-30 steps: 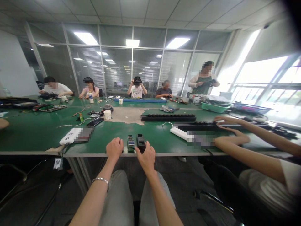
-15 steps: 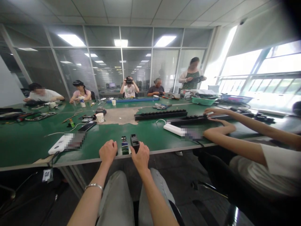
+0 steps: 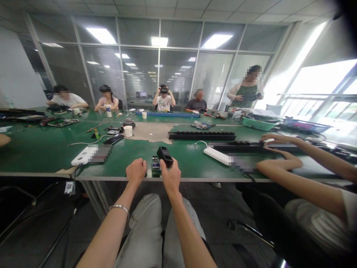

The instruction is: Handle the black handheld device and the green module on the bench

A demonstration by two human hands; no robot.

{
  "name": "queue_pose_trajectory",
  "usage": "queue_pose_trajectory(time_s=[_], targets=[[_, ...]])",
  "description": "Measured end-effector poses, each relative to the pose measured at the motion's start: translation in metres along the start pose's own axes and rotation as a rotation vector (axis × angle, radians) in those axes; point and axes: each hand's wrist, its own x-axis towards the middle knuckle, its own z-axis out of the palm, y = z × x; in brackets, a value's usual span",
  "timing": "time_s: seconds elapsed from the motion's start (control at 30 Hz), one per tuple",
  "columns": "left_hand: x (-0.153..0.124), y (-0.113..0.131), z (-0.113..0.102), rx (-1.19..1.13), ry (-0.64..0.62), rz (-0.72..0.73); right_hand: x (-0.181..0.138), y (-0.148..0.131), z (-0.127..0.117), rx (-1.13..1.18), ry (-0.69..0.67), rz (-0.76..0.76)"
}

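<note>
My right hand (image 3: 171,174) is closed around a black rectangular plastic housing (image 3: 165,155) with openings in its face. The housing is tilted, its far end leaning left, and it partly overlaps a small green circuit board with components (image 3: 155,166) in the view. That board lies near the table's front edge, between my two hands. To its left, my left hand (image 3: 136,171) rests at the edge with curled fingers. Whatever those fingers may hold is hidden from view.
On the green table (image 3: 139,147) a white power strip (image 3: 216,156) lies to the right, near a co-worker's arms (image 3: 281,160). A paper cup (image 3: 128,131), a phone (image 3: 113,139) and a white power bank (image 3: 84,155) lie left. Black slotted rails (image 3: 202,136) stretch farther back.
My right hand has raised and tilted the black housing, bringing its far end nearer the circuit board. My left hand stays closed beside the board. The camera view has shifted.
</note>
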Motion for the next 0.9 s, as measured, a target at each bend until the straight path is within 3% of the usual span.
queue_pose_trajectory(time_s=[0.13,0.33,0.9], targets=[[0.000,-0.003,-0.001,-0.011,-0.005,0.006,-0.004,-0.013,0.022,-0.106,-0.035,-0.063],[0.001,-0.008,-0.004,-0.041,-0.029,0.000,-0.015,-0.011,0.044,-0.293,-0.060,-0.106],[-0.003,-0.016,-0.011,-0.067,-0.049,0.015,-0.032,-0.005,0.036,-0.415,-0.190,-0.135]])
